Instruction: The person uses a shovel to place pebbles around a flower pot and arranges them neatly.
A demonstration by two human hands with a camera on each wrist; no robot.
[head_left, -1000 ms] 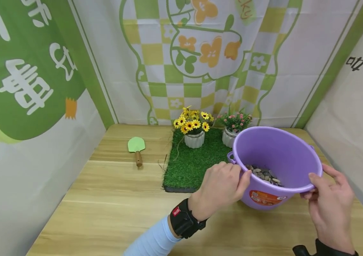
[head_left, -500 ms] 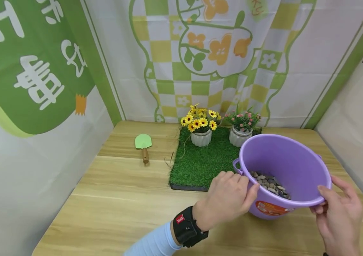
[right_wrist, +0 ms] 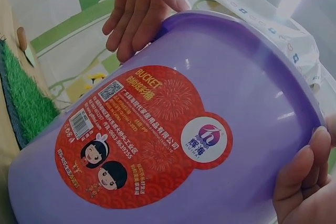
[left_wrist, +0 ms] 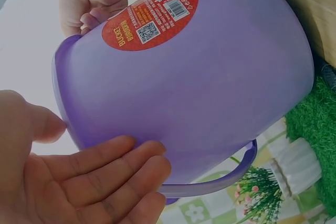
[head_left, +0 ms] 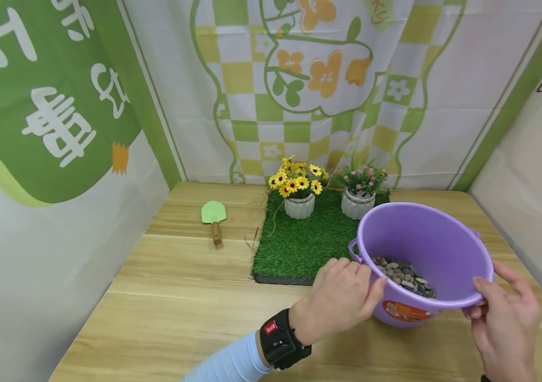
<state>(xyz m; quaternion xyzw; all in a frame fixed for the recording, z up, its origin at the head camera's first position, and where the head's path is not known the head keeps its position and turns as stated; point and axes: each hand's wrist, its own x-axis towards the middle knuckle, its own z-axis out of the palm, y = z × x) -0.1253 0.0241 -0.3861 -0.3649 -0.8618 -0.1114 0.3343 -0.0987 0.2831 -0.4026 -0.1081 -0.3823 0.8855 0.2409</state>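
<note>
In the head view, a purple bucket (head_left: 442, 239) leans slightly towards me at the right of the wooden table, with grey and brown pebbles (head_left: 406, 277) gathered at the bottom left inside. My left hand (head_left: 340, 300) holds the rim on the left; in the left wrist view its thumb meets the rim and its fingers lie along the outer wall. Opposite, my right hand (head_left: 509, 315) grips the rim, thumb on top and fingers beneath. A purple handle (left_wrist: 210, 184) hangs along the bucket's side. The red label (right_wrist: 142, 145) shows in the right wrist view.
An artificial grass mat (head_left: 306, 246) lies left of the bucket. On it stand a white pot of yellow flowers (head_left: 298, 180) and a white pot of pink flowers (head_left: 359, 183), the latter close behind the bucket. A green trowel (head_left: 214, 213) lies farther left.
Over the last second the bucket has come slightly towards me, away from the pink flowers, and more pebbles show. Both hands keep their hold. The head view has shifted a little.
</note>
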